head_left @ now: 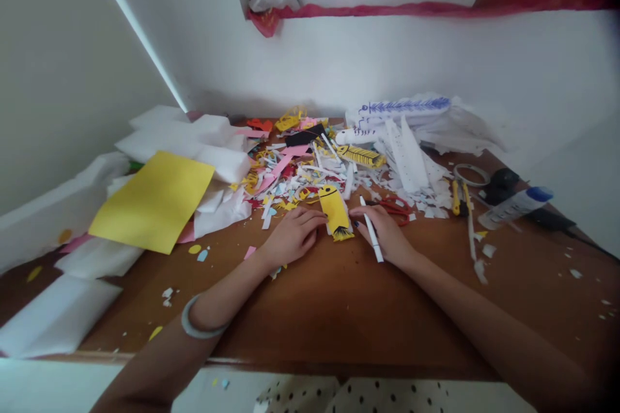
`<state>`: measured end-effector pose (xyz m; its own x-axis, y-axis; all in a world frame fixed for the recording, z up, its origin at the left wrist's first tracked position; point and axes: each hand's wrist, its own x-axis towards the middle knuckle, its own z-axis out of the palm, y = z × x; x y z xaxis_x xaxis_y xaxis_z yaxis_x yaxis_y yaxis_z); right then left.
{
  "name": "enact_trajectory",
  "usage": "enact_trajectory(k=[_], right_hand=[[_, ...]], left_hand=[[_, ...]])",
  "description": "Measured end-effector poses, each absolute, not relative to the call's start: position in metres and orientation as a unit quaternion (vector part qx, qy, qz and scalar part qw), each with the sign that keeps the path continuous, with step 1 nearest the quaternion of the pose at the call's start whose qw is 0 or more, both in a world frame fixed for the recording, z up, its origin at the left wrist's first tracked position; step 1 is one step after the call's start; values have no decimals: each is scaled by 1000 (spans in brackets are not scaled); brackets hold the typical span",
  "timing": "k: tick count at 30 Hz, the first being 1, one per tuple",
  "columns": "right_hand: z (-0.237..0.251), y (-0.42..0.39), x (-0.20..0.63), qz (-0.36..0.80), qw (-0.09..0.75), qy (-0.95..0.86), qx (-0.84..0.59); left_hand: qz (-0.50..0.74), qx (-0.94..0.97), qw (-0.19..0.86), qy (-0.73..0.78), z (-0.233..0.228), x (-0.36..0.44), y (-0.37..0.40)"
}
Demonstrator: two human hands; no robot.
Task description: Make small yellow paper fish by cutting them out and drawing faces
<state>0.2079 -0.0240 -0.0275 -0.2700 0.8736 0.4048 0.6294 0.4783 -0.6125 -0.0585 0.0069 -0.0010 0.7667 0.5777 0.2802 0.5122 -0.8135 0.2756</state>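
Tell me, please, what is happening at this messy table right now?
A person sits at a wooden table doing paper craft. The left hand presses down beside a yellow paper fish, while the right hand holds a white pen with its tip near the fish. Red scissors lie just behind the right hand, with paper scraps heaped beyond and a yellow sheet to the left.

My right hand [385, 235] covers the middle of the white pen [371, 237], and I cannot tell how its fingers grip it. At the centre of the frame, the paper scraps [290, 174] are too small and tangled to sort. The frame's lower edge cuts off both my forearms.
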Motion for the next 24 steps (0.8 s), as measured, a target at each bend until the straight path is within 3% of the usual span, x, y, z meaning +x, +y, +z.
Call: enact_trajectory(k=[24], right_hand=[[-21, -28, 208, 165, 343, -794, -475]], left_hand=[[178, 934, 86, 297, -1, -58, 7]])
